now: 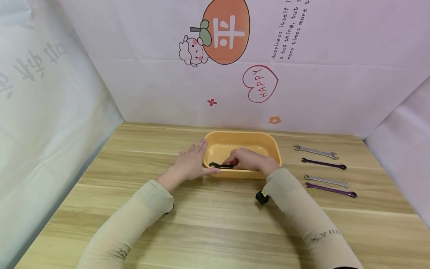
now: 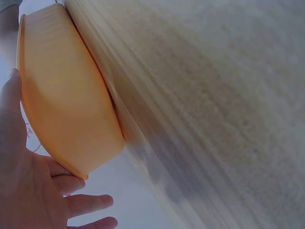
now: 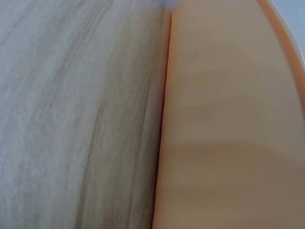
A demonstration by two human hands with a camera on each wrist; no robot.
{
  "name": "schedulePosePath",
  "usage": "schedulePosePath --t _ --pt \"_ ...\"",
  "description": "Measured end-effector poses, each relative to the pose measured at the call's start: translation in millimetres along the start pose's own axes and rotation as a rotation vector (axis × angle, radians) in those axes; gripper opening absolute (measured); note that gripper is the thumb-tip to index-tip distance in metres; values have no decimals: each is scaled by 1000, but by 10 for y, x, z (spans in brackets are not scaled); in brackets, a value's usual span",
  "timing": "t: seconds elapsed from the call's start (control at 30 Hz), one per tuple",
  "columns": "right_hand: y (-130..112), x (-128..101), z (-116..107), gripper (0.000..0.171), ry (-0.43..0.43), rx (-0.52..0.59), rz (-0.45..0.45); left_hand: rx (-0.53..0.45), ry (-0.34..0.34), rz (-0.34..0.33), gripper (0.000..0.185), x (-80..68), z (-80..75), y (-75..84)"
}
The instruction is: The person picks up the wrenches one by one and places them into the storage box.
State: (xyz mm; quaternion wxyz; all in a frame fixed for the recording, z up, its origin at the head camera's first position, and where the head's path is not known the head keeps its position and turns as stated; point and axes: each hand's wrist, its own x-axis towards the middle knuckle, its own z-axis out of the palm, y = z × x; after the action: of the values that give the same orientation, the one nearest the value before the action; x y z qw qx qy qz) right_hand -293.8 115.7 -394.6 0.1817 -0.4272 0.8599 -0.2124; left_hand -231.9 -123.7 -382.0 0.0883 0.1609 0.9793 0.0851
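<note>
An orange plastic tub (image 1: 273,144) stands on the wooden table (image 1: 215,224). My right hand (image 1: 246,160) reaches over its near rim and pinches a black wrench (image 1: 220,165) that lies across that rim. With straight fingers, my left hand (image 1: 189,164) rests against the tub's left corner, its thumb at the near wall. The left wrist view shows the tub's outer wall (image 2: 66,95) beside my left palm (image 2: 28,191). Only the tub's side (image 3: 228,119) and the table appear in the right wrist view; that hand is hidden there.
Right of the tub, several wrenches lie in a column: a silver one (image 1: 315,151), a purple one (image 1: 324,163), another silver (image 1: 326,181) and another purple (image 1: 330,189). A printed backdrop (image 1: 235,56) walls in the back and sides.
</note>
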Motion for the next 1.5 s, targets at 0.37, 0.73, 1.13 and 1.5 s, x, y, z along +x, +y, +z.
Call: schedulePosePath --t 0.37,0.73,1.13,1.5 --pt "14 -15 -22 29 15 30 10 -6 7 1 120 8 10 -13" --pt "10 -53 -45 27 16 53 53 -5 13 7 120 6 13 -9" --pt "16 -56 -32 27 12 35 52 2 11 4 120 10 8 -7" --pt "-18 -85 -46 24 29 -24 72 12 11 3 120 5 14 -6"
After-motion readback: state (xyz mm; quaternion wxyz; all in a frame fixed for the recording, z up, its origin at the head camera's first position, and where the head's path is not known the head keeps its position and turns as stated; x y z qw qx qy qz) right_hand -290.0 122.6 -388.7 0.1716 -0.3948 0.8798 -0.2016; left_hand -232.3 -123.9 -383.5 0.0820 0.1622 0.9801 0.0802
